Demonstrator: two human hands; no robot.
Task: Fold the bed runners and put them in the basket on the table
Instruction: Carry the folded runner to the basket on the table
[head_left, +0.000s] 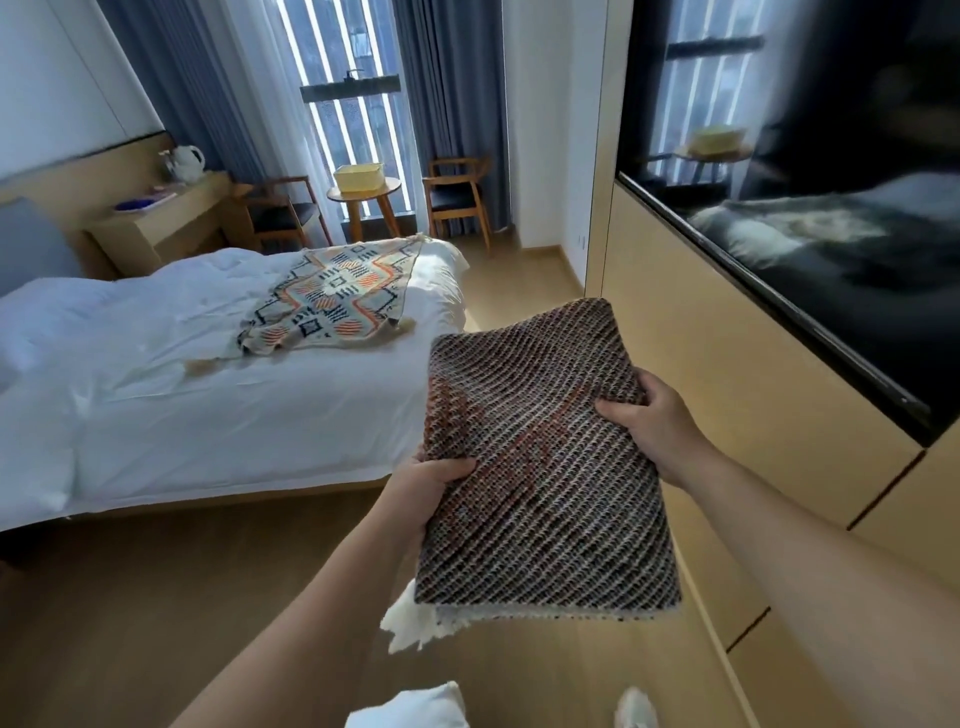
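Observation:
A folded dark woven bed runner (540, 462) with white tassels at its near edge is held in the air in front of me. My left hand (431, 488) grips its left edge, thumb on top. My right hand (649, 415) grips its right edge. A second runner (332, 296) with an orange, black and cream pattern lies unfolded and rumpled across the white bed (182, 395). The yellow basket (359, 177) stands on a small round wooden table (387, 193) by the window, far from me.
Two wooden chairs (283, 213) (460, 195) flank the round table. A bedside desk (161, 223) with a kettle stands left. A wooden cabinet wall (727, 374) with a dark screen runs along my right. Wooden floor lies between bed and cabinet.

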